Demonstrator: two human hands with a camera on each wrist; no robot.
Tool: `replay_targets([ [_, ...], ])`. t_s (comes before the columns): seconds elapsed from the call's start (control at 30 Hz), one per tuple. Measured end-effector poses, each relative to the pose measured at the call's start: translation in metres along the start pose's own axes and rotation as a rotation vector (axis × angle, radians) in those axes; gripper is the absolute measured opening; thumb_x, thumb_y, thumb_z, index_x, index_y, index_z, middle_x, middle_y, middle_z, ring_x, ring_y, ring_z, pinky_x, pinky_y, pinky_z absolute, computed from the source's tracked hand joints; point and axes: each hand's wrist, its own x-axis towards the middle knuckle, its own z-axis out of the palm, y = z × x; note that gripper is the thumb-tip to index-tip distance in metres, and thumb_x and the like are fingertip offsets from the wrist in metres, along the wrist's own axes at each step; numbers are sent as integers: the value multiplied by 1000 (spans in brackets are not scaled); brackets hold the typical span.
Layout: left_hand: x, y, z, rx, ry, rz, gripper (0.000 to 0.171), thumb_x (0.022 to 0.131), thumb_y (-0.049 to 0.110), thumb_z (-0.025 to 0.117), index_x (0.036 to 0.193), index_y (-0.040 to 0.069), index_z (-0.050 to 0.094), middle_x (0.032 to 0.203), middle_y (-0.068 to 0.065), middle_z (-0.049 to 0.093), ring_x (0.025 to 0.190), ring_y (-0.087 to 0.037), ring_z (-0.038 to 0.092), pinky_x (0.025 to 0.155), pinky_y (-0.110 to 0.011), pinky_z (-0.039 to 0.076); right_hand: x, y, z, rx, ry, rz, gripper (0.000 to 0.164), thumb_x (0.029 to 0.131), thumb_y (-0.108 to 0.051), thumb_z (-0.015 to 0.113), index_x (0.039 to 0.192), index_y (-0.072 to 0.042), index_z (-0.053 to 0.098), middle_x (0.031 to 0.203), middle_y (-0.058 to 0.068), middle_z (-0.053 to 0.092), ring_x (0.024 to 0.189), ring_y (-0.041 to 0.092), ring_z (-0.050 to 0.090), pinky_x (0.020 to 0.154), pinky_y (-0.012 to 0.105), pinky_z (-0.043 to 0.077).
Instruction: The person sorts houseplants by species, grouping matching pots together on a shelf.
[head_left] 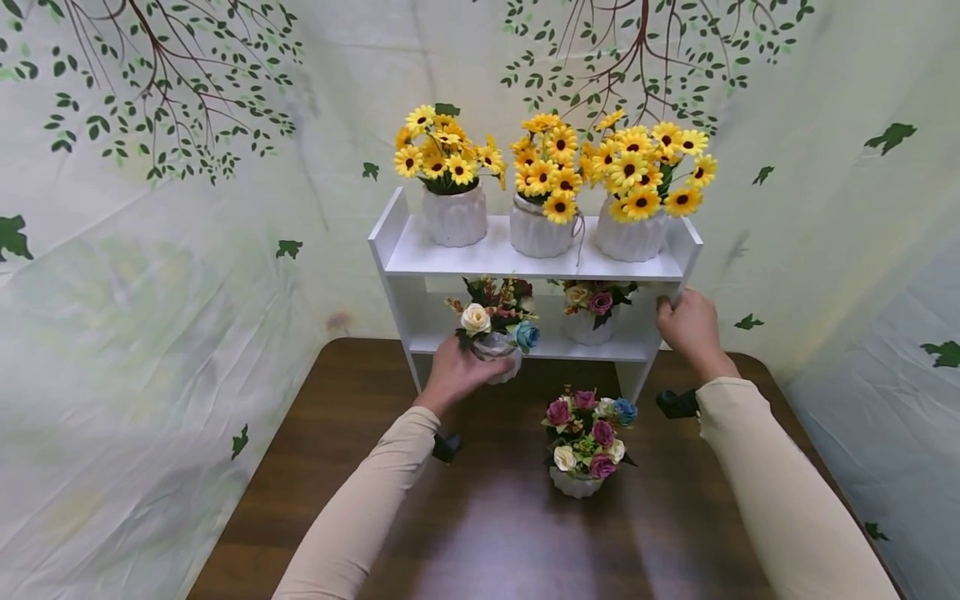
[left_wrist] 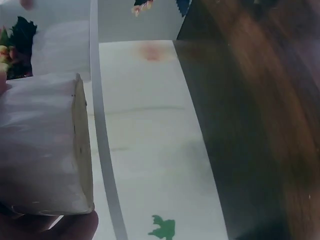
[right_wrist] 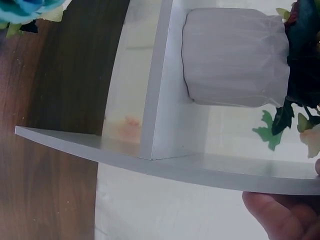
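Note:
In the head view my left hand [head_left: 459,372] grips a white flower pot [head_left: 504,367] with cream and blue roses, in front of the lower shelf's left side. The left wrist view shows that pot's base [left_wrist: 82,145] raised off the shelf, fingers [left_wrist: 75,227] around it. My right hand [head_left: 692,327] holds the right side panel of the white two-tier shelf [head_left: 540,267]; its fingers [right_wrist: 280,215] and the panel edge show in the right wrist view. On the lower tier stands another potted rose arrangement [head_left: 590,325], its white pot [right_wrist: 235,57] large in the right wrist view.
Three white pots of yellow sunflowers [head_left: 540,229] line the top tier. A pot of purple, cream and blue roses [head_left: 588,437] stands on the brown wooden table [head_left: 495,533] in front of the shelf. Behind hangs a leaf-printed cloth [head_left: 360,100].

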Motion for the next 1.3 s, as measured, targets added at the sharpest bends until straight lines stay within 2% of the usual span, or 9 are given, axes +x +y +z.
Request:
replay_targets([
  [0.1,12,3,12,1,10,-3,69,68,45,84,121,6,63,109,-16,73,100,-32,69,84,-46,56,0,5,-1,-4,2,5,30,97,-13,45,73,4,55,79,30,66,68,37,60,57,45,47],
  [0.2,26,4,23,-15,20,-7,74,69,44,84,125,3,59,114,-19,71,104,-35,68,87,-47,55,1,8,-2,-15,10,7,30,97,-12,46,73,3,54,75,28,64,66,35,58,56,41,45],
  [0.33,45,2,35,-63,37,-30,81,69,40,85,131,-1,54,120,-22,68,110,-37,66,94,-48,54,3,9,-3,-18,20,-4,30,96,-11,46,68,-1,50,65,19,58,63,32,52,54,34,38],
  [0.47,61,1,43,-137,38,-66,87,71,35,85,137,-6,46,127,-24,64,117,-37,63,100,-48,51,3,8,-4,-17,24,-3,30,95,-10,46,66,-4,47,63,18,57,62,32,52,53,32,37],
  [0.67,81,7,50,-251,-58,-119,98,74,30,85,148,-5,31,143,-23,52,133,-35,52,113,-44,42,4,10,-5,-21,54,11,30,95,-10,47,65,-5,47,64,19,58,62,32,53,53,33,36],
  [0.83,89,10,51,-273,-97,-181,99,73,29,87,149,0,31,146,-20,51,137,-33,50,117,-41,39,6,10,1,-2,49,17,31,94,-10,48,63,-7,45,64,18,57,61,32,51,52,32,36],
  [1.1,95,7,53,-263,-116,-221,99,73,28,88,150,4,31,145,-18,53,136,-31,51,117,-38,38,8,5,4,-16,10,48,28,96,-13,46,75,2,55,82,28,65,67,34,55,57,38,42],
  [1.2,94,7,52,-347,-115,-214,101,74,19,86,151,1,23,149,-21,46,140,-33,45,120,-38,34,8,5,4,-12,4,51,28,96,-13,46,76,2,56,83,28,66,68,34,55,58,39,43],
  [1.3,84,11,52,-405,-60,-231,106,78,18,83,154,-1,12,156,-26,33,146,-37,36,122,-40,30,6,7,3,-16,10,54,29,96,-13,46,70,-2,52,77,25,64,67,34,55,57,38,41],
])
